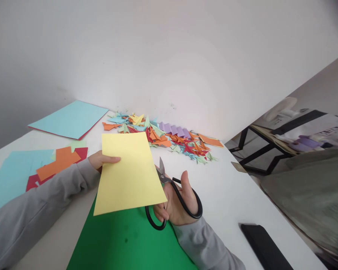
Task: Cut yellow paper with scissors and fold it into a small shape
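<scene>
My left hand (104, 159) pinches the left edge of a yellow sheet of paper (132, 180), thumb on top and the other fingers hidden behind it. The sheet is held up over a green mat (129, 240). In my right hand (178, 200) is a pair of scissors (162, 177) with black loop handles, the thumb through one loop and fingers at the other. The scissor blades are spread apart at the sheet's right edge, one pointing up and the other partly hidden by the paper. I cannot tell whether they touch the sheet.
Many small folded paper pieces (157, 135) in several colours lie along the wall. Light blue sheets (70, 119) sit at the back left, with orange scraps (59, 162) and red scraps nearer. A black flat object (263, 245) lies at the right on the white table (222, 195).
</scene>
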`<action>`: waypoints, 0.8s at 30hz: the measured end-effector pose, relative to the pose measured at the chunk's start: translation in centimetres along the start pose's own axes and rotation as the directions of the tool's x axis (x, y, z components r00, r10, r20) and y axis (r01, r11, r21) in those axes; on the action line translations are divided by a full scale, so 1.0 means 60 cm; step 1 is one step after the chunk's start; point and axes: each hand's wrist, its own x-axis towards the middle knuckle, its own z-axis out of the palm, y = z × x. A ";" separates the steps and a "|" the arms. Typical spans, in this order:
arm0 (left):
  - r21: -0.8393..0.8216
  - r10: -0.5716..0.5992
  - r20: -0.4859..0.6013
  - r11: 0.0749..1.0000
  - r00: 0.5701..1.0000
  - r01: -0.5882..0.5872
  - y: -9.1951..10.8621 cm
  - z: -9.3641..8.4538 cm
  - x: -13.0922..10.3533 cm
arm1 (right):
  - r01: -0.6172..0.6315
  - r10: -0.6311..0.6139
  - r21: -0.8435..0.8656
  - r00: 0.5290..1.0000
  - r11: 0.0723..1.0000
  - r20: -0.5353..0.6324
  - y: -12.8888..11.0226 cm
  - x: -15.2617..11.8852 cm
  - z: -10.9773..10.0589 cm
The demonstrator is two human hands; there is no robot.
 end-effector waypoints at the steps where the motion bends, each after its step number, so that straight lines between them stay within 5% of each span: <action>1: 0.002 -0.006 0.012 1.000 1.000 0.006 -0.001 0.000 0.000 | -0.015 0.015 -0.013 1.000 1.000 0.012 0.000 0.000 -0.001; 8: 0.009 -0.017 0.027 1.000 0.999 0.017 -0.003 0.003 -0.003 | -0.056 0.059 -0.071 0.998 0.996 0.036 -0.001 0.000 -0.003; 15: -0.007 0.012 0.006 1.000 1.000 -0.012 -0.006 0.005 0.001 | 0.095 -0.100 -0.052 0.991 0.994 -0.094 0.003 0.006 0.009; 24: -0.017 0.019 -0.002 1.000 1.000 -0.019 -0.007 0.004 0.002 | 0.095 -0.103 -0.066 0.986 0.993 -0.132 0.004 0.006 0.012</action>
